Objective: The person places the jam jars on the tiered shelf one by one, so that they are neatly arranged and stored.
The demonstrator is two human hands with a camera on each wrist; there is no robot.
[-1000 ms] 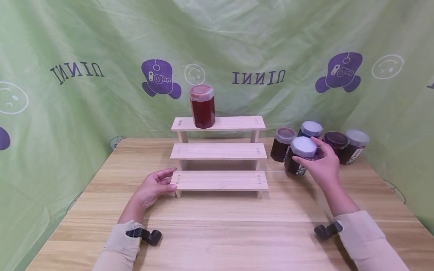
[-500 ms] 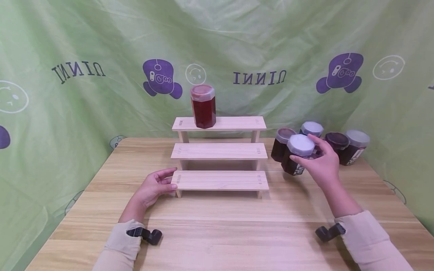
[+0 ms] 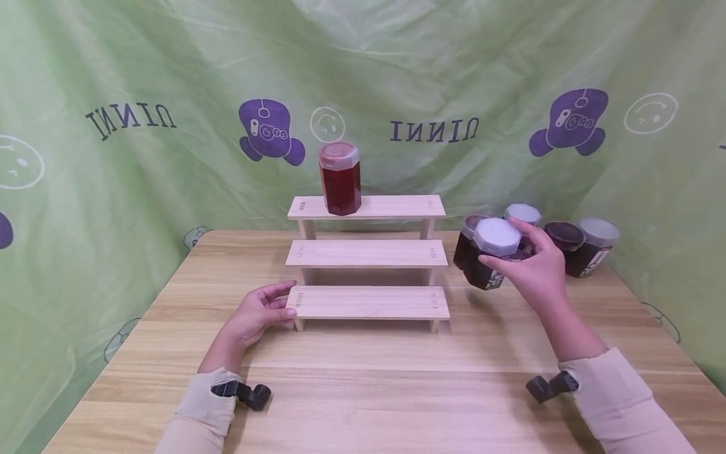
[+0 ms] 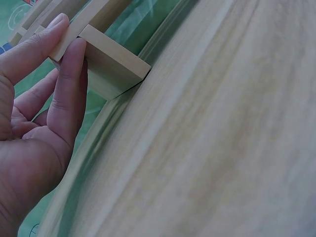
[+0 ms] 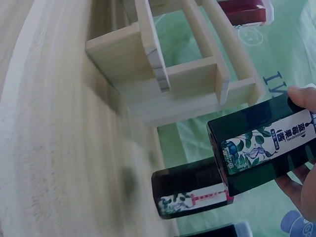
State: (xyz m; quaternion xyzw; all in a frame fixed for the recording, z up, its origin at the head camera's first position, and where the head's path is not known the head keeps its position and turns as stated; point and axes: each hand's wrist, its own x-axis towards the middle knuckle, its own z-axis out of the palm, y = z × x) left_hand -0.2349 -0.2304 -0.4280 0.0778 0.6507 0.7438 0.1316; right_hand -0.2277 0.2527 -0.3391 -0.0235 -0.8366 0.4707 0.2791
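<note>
My right hand point(image 3: 539, 274) grips a dark octagonal jar point(image 3: 479, 270) by its white lid, thumb on the near side. The jar is tilted and off the table; its label with leaves and blue berries shows in the right wrist view point(image 5: 266, 140). My left hand point(image 3: 255, 318) pinches the left end of the lowest step of a three-step wooden stand point(image 3: 368, 304). In the left wrist view, thumb and fingers point(image 4: 71, 94) touch the board and its leg. A red jar point(image 3: 341, 189) stands upright on the top step, left of the middle.
Several other jars stand at the right: one with a pinkish lid point(image 3: 464, 252) partly behind the held jar, a white-lidded one point(image 3: 523, 213), a dark-lidded one point(image 3: 564, 235) and a pale-lidded one point(image 3: 595, 246). A green printed cloth point(image 3: 363, 75) hangs behind the wooden table point(image 3: 363, 391).
The right hand has lifted the dark jar and carried it a little left, towards the stand, tilting it. The left hand has stayed on the lowest step.
</note>
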